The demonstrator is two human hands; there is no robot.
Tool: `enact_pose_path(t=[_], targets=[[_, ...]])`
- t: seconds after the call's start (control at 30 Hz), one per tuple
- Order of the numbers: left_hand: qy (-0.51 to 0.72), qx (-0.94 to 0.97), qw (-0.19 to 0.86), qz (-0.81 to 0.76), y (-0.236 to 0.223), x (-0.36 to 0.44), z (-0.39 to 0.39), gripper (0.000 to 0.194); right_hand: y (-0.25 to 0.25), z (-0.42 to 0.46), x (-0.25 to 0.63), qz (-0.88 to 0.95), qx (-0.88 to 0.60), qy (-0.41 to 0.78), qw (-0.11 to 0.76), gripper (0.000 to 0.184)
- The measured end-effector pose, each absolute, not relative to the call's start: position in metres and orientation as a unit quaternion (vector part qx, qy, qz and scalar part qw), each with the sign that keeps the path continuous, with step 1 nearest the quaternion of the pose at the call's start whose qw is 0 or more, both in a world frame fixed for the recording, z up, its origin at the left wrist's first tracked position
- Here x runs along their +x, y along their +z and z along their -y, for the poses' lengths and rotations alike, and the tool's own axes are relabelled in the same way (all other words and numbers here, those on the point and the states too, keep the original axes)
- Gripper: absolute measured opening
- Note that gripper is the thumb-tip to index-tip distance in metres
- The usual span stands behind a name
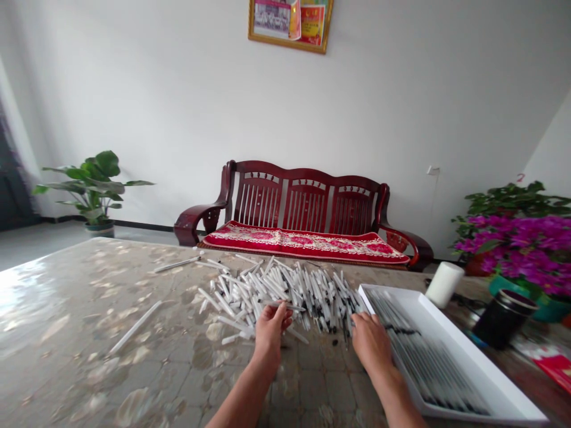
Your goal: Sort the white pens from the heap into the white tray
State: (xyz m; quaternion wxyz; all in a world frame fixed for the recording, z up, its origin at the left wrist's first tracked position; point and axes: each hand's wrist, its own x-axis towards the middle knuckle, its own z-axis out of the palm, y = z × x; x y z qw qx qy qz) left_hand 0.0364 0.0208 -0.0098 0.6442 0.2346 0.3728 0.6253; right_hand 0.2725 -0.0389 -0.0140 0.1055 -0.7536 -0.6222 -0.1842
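Left hand (269,336) low in the view, fingers (279,310) closed in a firm pinch around a single white pen (288,306), the pen nearly level and pointing toward 3 o'clock, just over the near edge of the pile. Right hand (371,342) at 3 o'clock from the left hand, fingers (360,324) loosely curled and bent downward beside the near corner of a white tray (484,371). Whether those fingers grasp anything: impossible to tell through the blur.

Heap of white pens (285,294) at 12 o'clock from the space between the hands, crisscrossed, many with black ends, its edge touching the tray's left corner. Long dark-and-white pens (423,351) in neat parallel rows inside the tray, at 3 o'clock from the right hand. A few stray pens (136,327) apart on the mottled stone tabletop (66,309), at 9 o'clock from the heap.

Beyond the tray, at 1 o'clock, a white cylinder (443,284); at 2 o'clock, a black jar (504,318) and pink flowers (517,249) in a green pot. Past the table at 12 o'clock, a dark red wooden bench (306,196) with a red cushion (306,241), beneath a framed picture (289,24); a leafy potted plant (93,184) at 10 o'clock.
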Motion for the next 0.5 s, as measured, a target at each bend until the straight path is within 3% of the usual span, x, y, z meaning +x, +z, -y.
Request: enact_pose_path(t=[0.27,0.4,0.5], targets=[[0.630,0.239,0.631,-0.384,-0.010,0.033,-0.021,0.044,-0.013,0.035,0.263,0.589,-0.778,-0.205,0.082,0.012],[0.622,0.249,0.631,-0.391,-0.012,0.032,-0.021,0.045,-0.015,0.034,0.262,0.565,-0.792,-0.213,0.088,0.015],[0.623,0.248,0.632,-0.388,-0.012,0.033,-0.021,0.046,-0.018,0.034,0.266,0.545,-0.795,-0.223,0.145,0.024]])
